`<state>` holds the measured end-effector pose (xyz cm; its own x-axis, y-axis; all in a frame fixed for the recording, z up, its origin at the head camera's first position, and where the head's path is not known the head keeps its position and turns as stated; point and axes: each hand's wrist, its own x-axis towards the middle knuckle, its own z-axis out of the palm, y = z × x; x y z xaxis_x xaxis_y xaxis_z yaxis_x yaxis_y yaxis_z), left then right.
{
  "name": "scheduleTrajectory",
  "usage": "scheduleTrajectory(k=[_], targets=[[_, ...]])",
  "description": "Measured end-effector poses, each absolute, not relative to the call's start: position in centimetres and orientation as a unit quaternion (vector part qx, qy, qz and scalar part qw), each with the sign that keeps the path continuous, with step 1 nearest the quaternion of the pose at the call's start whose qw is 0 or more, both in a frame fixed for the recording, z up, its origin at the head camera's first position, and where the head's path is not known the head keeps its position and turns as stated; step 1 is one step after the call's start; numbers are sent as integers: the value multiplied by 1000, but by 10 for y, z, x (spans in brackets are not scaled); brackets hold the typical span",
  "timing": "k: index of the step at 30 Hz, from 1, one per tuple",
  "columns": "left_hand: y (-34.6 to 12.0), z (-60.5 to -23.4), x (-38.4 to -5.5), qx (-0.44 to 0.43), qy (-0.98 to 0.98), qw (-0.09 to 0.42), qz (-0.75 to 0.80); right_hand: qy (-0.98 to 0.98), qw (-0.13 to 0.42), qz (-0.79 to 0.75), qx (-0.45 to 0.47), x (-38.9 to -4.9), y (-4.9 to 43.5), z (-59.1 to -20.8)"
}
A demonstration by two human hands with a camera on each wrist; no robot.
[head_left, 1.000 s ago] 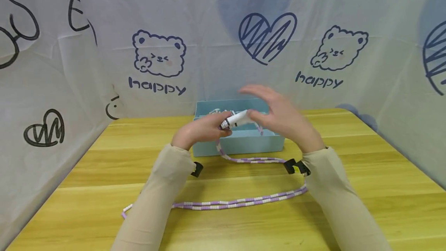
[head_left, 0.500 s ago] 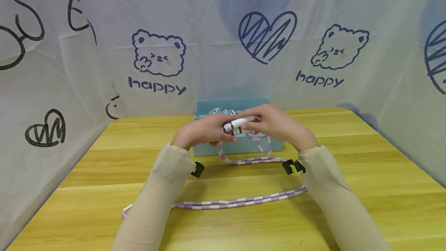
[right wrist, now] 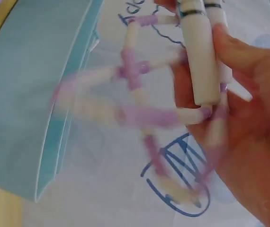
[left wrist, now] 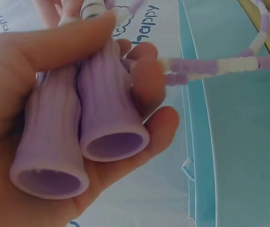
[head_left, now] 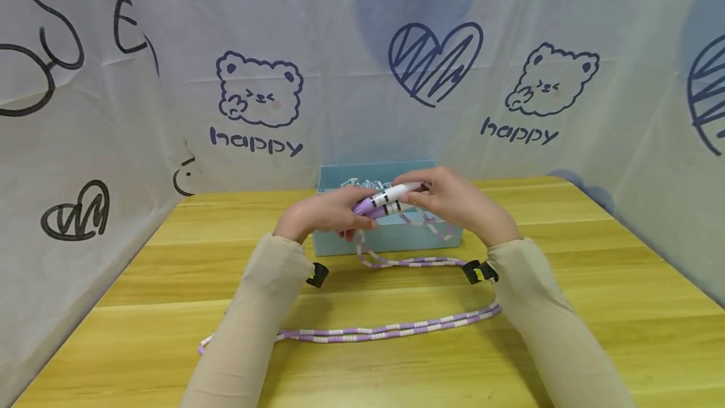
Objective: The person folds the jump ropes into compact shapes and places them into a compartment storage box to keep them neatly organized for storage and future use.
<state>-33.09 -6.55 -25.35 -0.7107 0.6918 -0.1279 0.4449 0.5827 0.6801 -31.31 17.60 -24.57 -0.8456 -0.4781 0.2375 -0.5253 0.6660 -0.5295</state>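
Two jump rope handles [head_left: 391, 194], purple at one end and white at the other, lie side by side over the blue box. Gripping their flared purple ends [left wrist: 106, 94] is my left hand [head_left: 325, 211], its fingers wrapped round both. My right hand [head_left: 461, 203] pinches the white ends [right wrist: 199, 66] between thumb and fingers. Purple and white beaded rope [head_left: 362, 332] hangs from the handles in loops and runs doubled across the table beneath my forearms. In the right wrist view the dangling loops are blurred.
An open light blue box [head_left: 408, 241] stands at the back of the wooden table [head_left: 396, 383]. Inside it lies a heap of light blue and white beaded pieces [head_left: 362, 183]. A white printed cloth [head_left: 351, 112] hangs close behind and along both sides.
My right hand has come down from spread fingers and taken hold of the white ends. Both handles now show side by side, with more of their purple ends visible. The rope loops have swung.
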Motion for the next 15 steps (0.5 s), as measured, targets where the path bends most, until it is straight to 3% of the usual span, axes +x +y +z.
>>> scheduleTrajectory(k=[4,7,15], targets=[[-68,-255,-332,311,867,185,343,-897,160,317,263,-308,173,-244],[-70,-254,-334,308,864,166,361,-878,185,344,274,-299,170,-238],[-70,-251,-331,311,853,143,394,-899,-43,259,350,-295,155,-242]])
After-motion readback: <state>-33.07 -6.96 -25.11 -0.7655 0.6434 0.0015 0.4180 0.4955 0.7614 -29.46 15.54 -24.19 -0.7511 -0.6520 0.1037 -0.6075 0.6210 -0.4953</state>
